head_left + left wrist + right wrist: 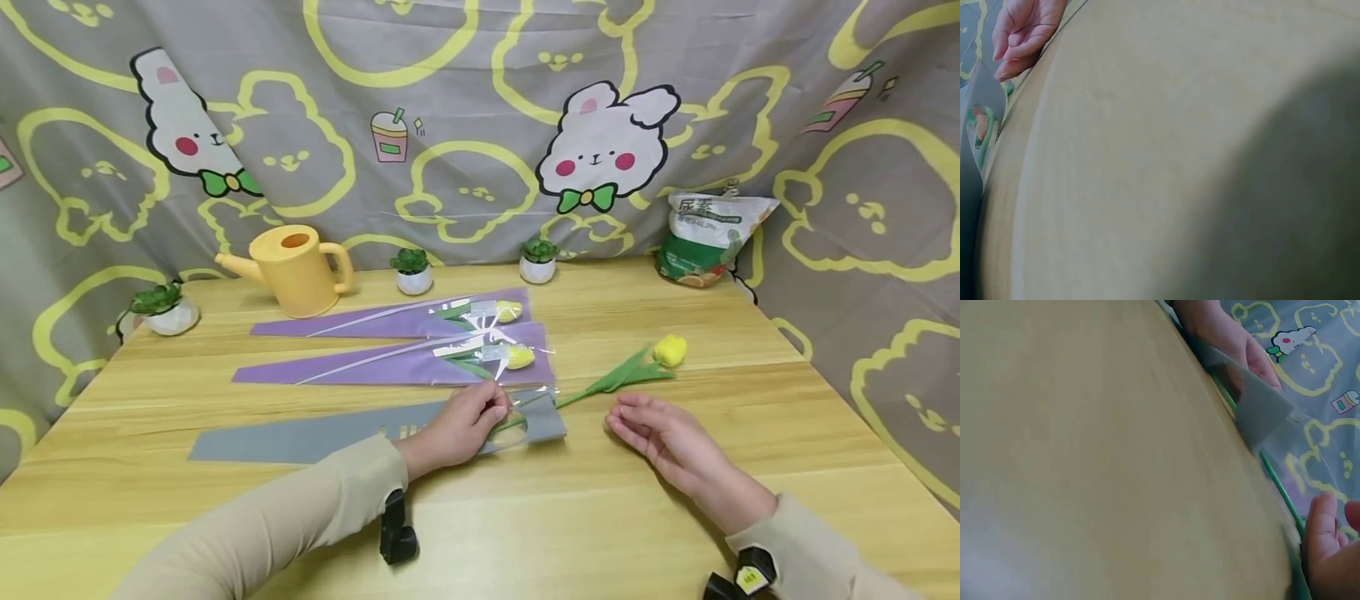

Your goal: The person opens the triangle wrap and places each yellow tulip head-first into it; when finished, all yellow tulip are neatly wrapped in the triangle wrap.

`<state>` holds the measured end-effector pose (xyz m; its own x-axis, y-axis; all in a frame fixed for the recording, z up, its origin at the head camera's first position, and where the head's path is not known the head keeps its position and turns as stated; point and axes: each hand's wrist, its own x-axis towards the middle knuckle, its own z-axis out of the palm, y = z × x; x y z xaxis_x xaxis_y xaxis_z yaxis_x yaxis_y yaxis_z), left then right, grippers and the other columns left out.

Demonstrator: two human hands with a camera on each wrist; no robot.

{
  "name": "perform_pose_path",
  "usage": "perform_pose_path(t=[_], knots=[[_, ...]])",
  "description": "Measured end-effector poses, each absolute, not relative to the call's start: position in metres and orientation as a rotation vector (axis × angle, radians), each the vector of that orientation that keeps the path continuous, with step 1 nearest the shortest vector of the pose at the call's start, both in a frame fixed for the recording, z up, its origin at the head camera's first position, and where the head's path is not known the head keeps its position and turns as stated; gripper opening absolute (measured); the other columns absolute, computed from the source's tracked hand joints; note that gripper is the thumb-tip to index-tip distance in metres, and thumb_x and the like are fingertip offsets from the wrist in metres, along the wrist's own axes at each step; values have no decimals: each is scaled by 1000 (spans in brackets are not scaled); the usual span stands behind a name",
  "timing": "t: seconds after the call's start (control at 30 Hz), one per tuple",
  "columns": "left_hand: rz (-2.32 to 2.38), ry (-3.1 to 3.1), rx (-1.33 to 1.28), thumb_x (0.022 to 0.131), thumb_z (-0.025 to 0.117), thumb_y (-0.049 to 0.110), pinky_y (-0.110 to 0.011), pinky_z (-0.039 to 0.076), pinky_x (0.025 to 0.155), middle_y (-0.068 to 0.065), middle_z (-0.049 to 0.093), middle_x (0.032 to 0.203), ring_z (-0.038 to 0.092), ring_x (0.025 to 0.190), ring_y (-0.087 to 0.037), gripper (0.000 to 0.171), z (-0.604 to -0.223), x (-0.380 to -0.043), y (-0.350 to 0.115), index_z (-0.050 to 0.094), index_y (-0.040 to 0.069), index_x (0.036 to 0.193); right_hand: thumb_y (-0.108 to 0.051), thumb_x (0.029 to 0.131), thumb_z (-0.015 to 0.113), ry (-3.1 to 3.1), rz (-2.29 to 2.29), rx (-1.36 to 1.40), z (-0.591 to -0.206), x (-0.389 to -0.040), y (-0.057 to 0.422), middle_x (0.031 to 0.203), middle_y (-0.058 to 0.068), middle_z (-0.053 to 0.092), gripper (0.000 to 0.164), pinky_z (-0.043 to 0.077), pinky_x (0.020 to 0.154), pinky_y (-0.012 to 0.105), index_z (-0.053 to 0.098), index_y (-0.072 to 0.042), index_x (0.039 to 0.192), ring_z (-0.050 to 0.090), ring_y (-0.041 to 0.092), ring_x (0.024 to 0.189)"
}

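Observation:
A grey flower sleeve (277, 437) with a clear film front lies nearest me, its wide mouth to the right. My left hand (461, 423) pinches the sleeve near that mouth. A yellow artificial tulip (670, 351) has its green stem partly inside the sleeve, while leaves and bloom stick out on the right. Just below the leaves, my right hand (675, 446) has relaxed, slightly bent fingers and holds nothing. The right wrist view shows the stem (1280, 487) running from the sleeve's mouth past the right fingers (1322, 528).
Two purple sleeves (360, 362), each holding a yellow tulip, lie behind the grey one. A yellow watering can (296, 271), small potted succulents (412, 271) and a green-white bag (708, 237) stand along the back of the wooden table (525, 542). A patterned curtain (465, 67) hangs behind.

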<state>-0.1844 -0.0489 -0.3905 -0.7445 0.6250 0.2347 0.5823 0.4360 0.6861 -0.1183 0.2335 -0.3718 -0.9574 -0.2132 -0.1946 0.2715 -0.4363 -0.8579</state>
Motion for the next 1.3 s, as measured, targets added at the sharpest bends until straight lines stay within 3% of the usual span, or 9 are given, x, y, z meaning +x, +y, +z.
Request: perform_pose_path(t=[0.33, 0.57, 0.77, 1.03, 1.3], knots=[[1224, 2613, 1137, 94, 51, 11, -27, 41, 73, 2, 61, 92, 49, 79, -11, 11, -395, -185, -49, 50, 13, 83, 5, 94, 42, 1519, -2360, -283, -349, -154, 247, 95, 9, 67, 22, 51, 85, 27, 61, -4, 101, 66, 17, 91], [1229, 2593, 1120, 94, 51, 11, -27, 42, 75, 3, 60, 92, 50, 80, -11, 11, -397, -184, -48, 50, 14, 83, -8, 94, 50, 2042, -1997, -269, -336, -178, 262, 97, -3, 66, 12, 50, 84, 23, 55, -6, 106, 64, 10, 93], [1205, 2599, 1107, 94, 52, 13, -27, 42, 75, 3, 60, 93, 50, 80, -11, 11, -395, -184, -48, 50, 15, 83, -18, 94, 54, 2364, -1706, -299, -338, -193, 281, 106, -12, 62, 42, 47, 86, 19, 43, 8, 126, 59, 4, 100], [1149, 2625, 1112, 94, 51, 14, -27, 41, 75, 5, 59, 89, 49, 77, -10, 9, -393, -185, -48, 52, 16, 85, -13, 93, 55, 2512, -1442, -497, -348, -199, 294, 129, 20, 53, 41, 45, 85, 15, 48, 5, 129, 54, 5, 110], [1177, 2620, 1104, 94, 52, 13, -26, 41, 73, 5, 59, 90, 49, 77, -10, 9, -392, -186, -49, 52, 15, 86, -14, 88, 62, 2575, -1192, -652, -353, -206, 291, 118, 17, 62, 36, 42, 86, 13, 58, 3, 120, 53, -1, 106]])
